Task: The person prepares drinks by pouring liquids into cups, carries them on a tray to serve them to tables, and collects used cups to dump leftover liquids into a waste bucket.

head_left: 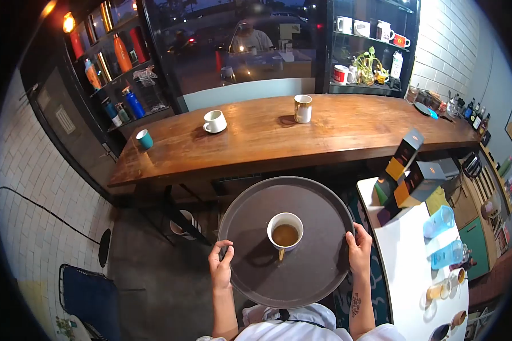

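A round dark brown serving tray (250, 273) is held level in front of my body. My left hand (221, 262) grips its left rim, thumb on top. On the opposite side my right hand (359, 248) is closed around the right rim. Near the tray's middle stands an upright white mug (285, 221) with brown liquid inside and a gold handle pointing toward me. The fingers under the tray are partly hidden.
Ahead is a long wooden counter (244, 145) bearing a teal cup (144, 139), a white cup (215, 121) and a white-and-gold mug (302, 109). At right, a white table (401, 256) holds boxes (420, 181) and blue plastic jugs (446, 254). A dark chair (88, 295) stands lower left.
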`<state>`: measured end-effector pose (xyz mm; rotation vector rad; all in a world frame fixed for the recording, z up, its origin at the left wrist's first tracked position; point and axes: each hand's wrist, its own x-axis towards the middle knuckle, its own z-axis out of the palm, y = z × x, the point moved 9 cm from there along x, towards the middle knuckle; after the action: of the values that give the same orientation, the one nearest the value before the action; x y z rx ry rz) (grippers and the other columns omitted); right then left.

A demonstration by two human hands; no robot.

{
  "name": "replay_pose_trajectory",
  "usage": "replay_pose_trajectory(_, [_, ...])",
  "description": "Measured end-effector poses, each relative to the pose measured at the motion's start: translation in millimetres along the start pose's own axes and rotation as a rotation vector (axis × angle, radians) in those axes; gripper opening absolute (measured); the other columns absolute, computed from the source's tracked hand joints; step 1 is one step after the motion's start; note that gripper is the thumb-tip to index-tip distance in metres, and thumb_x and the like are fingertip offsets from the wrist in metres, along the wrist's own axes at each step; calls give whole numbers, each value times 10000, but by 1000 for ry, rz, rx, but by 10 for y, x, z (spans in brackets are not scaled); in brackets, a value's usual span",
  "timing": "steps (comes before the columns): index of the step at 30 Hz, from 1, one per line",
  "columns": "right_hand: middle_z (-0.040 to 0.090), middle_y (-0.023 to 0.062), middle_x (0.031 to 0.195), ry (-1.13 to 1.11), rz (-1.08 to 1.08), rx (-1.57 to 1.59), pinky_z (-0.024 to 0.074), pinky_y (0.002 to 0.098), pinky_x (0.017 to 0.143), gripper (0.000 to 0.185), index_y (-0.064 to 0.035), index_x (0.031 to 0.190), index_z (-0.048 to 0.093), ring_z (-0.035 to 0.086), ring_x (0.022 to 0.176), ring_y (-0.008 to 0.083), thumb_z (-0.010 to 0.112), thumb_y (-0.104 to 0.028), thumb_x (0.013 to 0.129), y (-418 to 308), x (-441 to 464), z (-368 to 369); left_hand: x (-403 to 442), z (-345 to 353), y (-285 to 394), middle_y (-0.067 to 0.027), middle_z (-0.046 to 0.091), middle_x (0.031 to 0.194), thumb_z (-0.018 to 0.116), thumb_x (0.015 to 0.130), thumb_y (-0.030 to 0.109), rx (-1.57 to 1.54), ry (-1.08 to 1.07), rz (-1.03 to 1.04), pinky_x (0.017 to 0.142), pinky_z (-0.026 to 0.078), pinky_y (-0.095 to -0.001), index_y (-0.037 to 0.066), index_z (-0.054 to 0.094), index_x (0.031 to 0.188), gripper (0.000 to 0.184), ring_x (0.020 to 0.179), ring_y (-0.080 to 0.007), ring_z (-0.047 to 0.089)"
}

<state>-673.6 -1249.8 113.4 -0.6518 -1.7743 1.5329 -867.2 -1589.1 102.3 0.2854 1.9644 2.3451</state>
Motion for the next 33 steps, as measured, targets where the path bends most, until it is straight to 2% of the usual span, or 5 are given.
replay_pose_trajectory(16, [643,188,854,-38,-120,-476,478,344,710,237,73,1000,630,638,753,287,644,-16,781,121,1908,931,1774,340,-283,28,495,840,502,889,-30,-6,38,-112,839,315,-208,68,565,814,139,855,-70,420])
replay_pose_trajectory(18, [618,106,738,-38,-249,-552,458,264,619,216,72,985,629,577,665,121,663,-3,785,147,2028,1005,1841,346,-347,26,492,847,507,883,-35,-16,62,-150,847,316,-208,69,556,810,136,865,-70,421])
replay_pose_trajectory(22, [578,90,664,-79,-138,-534,428,261,555,222,66,957,633,524,586,114,697,-16,761,132,2267,1074,1982,357,-439,27,492,859,511,880,-36,-35,49,-108,857,311,-208,70,553,823,128,873,-68,418])
replay_pose_trajectory(29, [647,248,777,-373,-41,-730,505,434,687,220,1,939,650,649,792,401,691,-176,815,-38,2891,1282,2060,398,-536,23,505,885,519,887,-24,-150,153,-149,898,304,-225,63,556,861,98,897,-82,427])
replay_pose_trajectory(33, [668,198,795,-322,-57,-634,513,409,677,311,-3,1045,610,669,744,336,705,-175,805,87,3788,1318,2069,530,-469,21,514,895,527,900,-3,-78,194,-132,903,309,-236,67,560,868,85,907,-87,433])
